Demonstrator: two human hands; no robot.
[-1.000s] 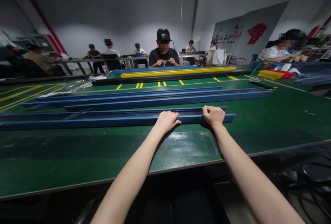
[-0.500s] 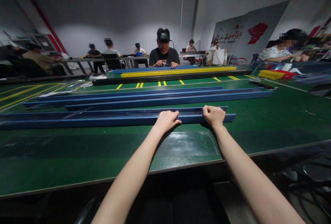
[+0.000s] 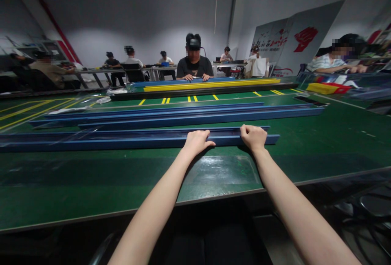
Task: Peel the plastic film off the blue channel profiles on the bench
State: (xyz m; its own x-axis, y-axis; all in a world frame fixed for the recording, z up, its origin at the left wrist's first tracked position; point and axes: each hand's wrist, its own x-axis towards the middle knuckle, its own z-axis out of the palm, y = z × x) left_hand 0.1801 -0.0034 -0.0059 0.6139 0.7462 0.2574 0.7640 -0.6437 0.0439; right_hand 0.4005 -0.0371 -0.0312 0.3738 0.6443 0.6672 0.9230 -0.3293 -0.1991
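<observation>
A long blue channel profile (image 3: 146,142) lies across the near part of the table, running from the left edge of view to a little past my hands. My left hand (image 3: 197,140) is closed over its front wall, thumb on the near side and fingers hidden inside the trough. Close to the profile's right end, my right hand (image 3: 253,136) is curled like a fist over the same front wall; its fingertips are hidden. Clear plastic film (image 3: 88,131) crosses the profile to the left.
Behind lie more blue profiles (image 3: 201,120), a yellow profile (image 3: 214,85) and a black one (image 3: 195,93). A phone-like dark slab (image 3: 310,101) and a yellow-red tray (image 3: 328,89) are at right. Clear sheet (image 3: 220,171) covers the green table's (image 3: 91,199) near side. A co-worker (image 3: 194,67) sits opposite.
My hands stay at the same places on the blue profile. Across the table, the co-worker's hands have shifted slightly. The whole view has moved very little.
</observation>
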